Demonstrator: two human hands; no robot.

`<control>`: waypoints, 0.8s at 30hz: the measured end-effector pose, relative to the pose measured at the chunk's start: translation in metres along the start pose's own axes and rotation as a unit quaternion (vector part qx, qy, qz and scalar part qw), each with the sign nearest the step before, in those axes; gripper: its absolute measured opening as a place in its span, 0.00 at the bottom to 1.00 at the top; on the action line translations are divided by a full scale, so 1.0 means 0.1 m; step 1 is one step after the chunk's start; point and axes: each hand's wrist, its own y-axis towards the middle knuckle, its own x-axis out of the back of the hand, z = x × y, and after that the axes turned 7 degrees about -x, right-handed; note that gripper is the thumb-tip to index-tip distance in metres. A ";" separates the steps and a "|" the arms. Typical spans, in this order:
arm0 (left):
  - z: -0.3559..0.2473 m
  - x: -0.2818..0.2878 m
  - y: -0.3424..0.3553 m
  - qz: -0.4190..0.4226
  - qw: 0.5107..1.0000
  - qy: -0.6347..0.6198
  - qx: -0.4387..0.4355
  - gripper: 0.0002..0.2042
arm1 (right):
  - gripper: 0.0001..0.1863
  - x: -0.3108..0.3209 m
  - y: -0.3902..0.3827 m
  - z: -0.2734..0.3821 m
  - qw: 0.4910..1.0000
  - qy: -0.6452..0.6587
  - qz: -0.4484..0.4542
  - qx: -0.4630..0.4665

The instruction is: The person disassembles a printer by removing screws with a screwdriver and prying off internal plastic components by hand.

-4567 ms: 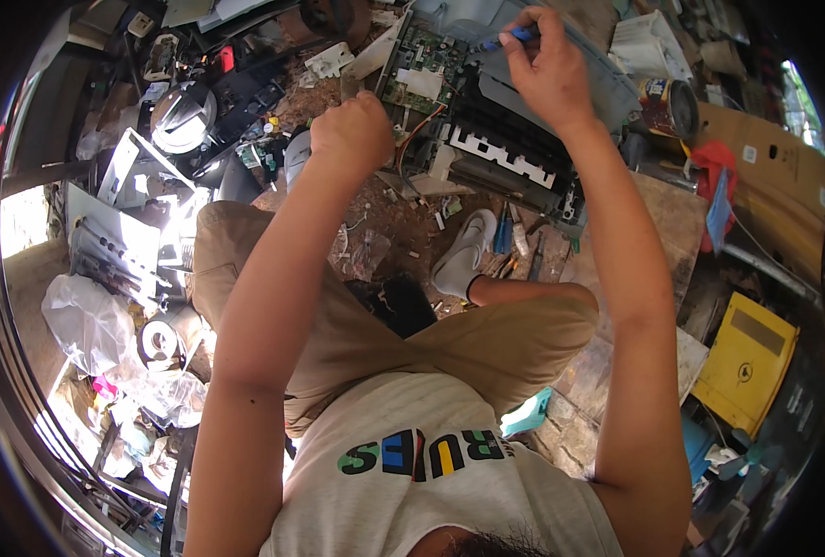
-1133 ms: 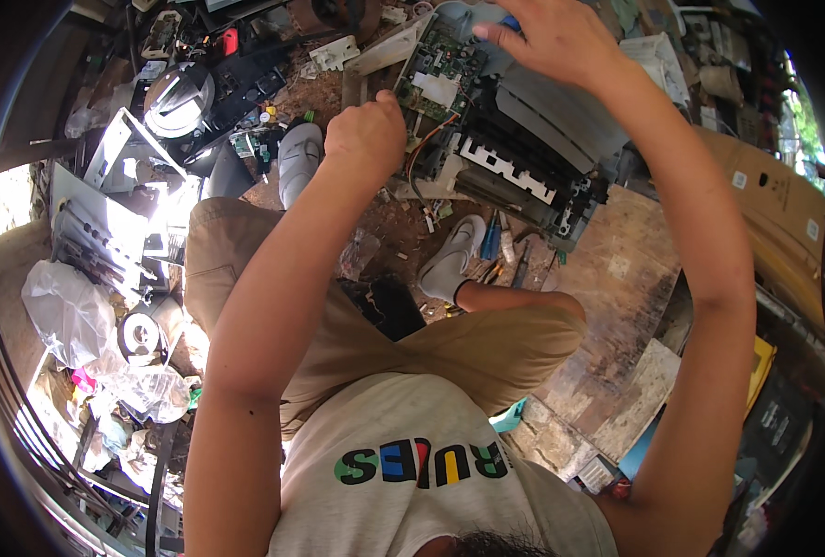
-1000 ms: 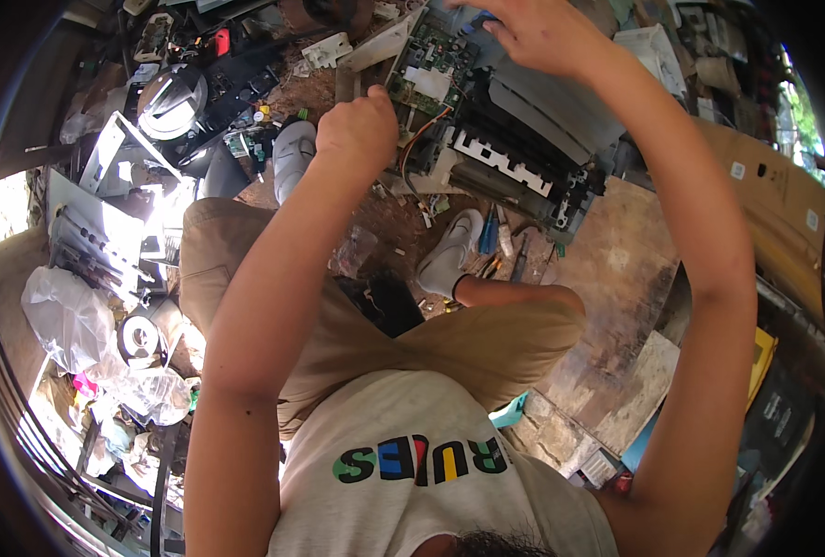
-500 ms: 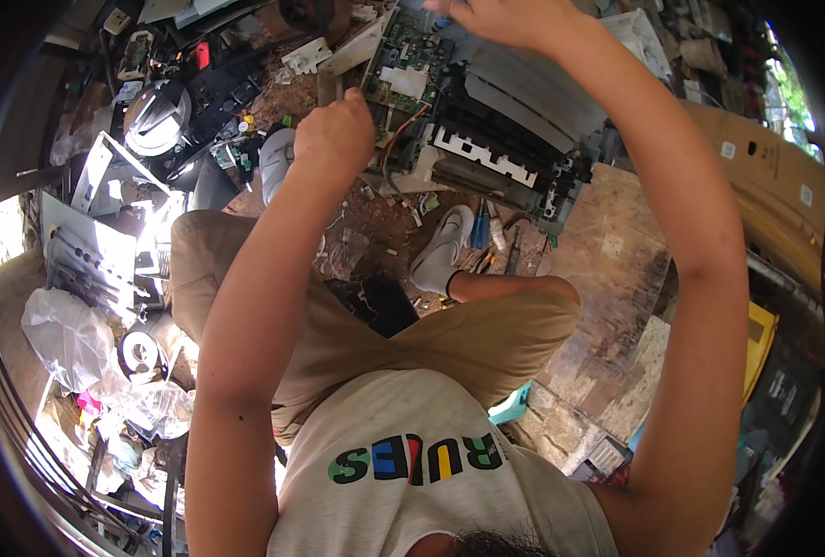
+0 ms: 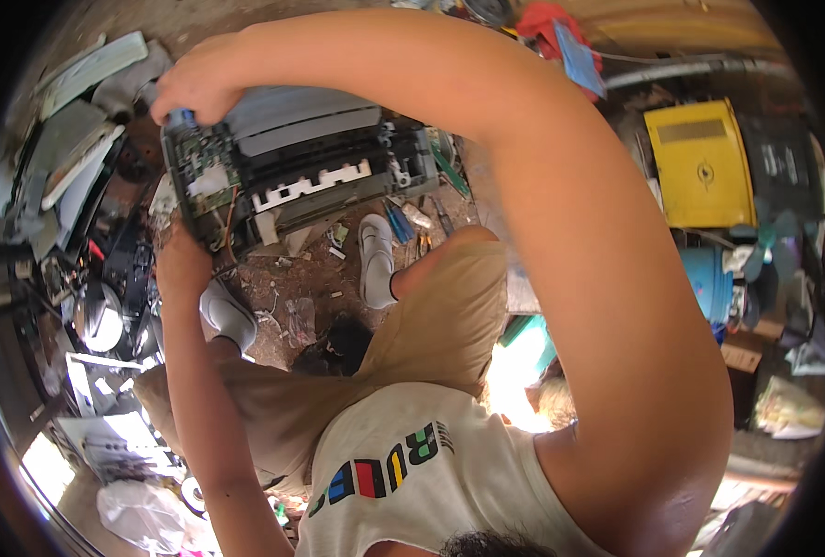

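A partly stripped printer (image 5: 306,135), dark grey with a white toothed strip along its near side, sits on the dirt floor in front of me. Its green circuit board (image 5: 210,158) lies exposed at the left end. My left hand (image 5: 183,260) is closed at the near left corner of the printer, its fingertips partly hidden by the frame. Across the far side reaches my right arm, and my right hand (image 5: 204,85) is bent over the far left corner. Its fingers are closed around a small blue piece (image 5: 187,117), too covered to name.
Blue-handled tools (image 5: 399,223) lie near my shoe (image 5: 375,260). Scrap parts and panels (image 5: 83,172) crowd the left. A yellow metal case (image 5: 705,165) and a blue container (image 5: 707,278) stand at the right. A red cloth (image 5: 547,23) is at the far edge.
The view has swung, so the printer appears farther left and the yellow case shows fully. My right arm now bends across the printer's far side; my left hand remains by its near left corner.
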 end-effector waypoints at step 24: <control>-0.07 0.32 0.36 -0.183 0.964 -0.184 -0.055 0.14 | 0.10 -0.67 0.26 0.66 0.858 0.289 -0.339 -0.256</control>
